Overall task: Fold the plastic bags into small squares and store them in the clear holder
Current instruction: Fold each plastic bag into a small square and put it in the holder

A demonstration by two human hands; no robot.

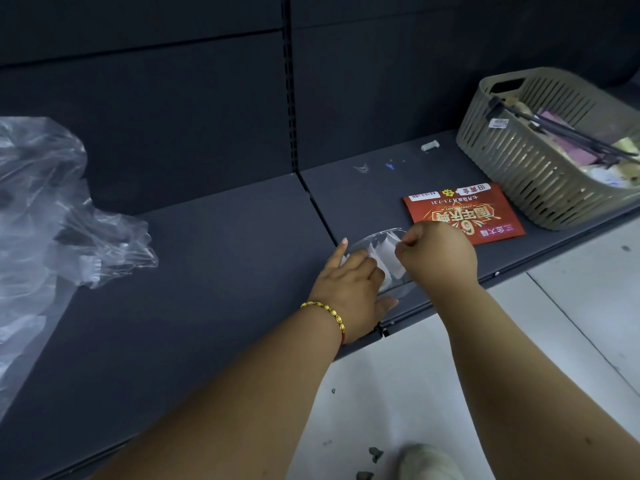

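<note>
Centrally, the right hand [438, 252] pinches a folded plastic square [393, 252] inside the clear holder [377, 237], which the left hand [349, 289] grips, forefinger extended. Loose plastic bags [52, 209] lie well apart, far left on the dark shelf [207, 271].

Clear holder [398, 289]: transparent, round-rimmed, stood near the front edge of the dark shelf [225, 254]. Folded bags [389, 252]: pale squares, upright on edge inside it. Loose plastic bags [52, 209]: clear, crumpled, heaped at the shelf's left end.
</note>
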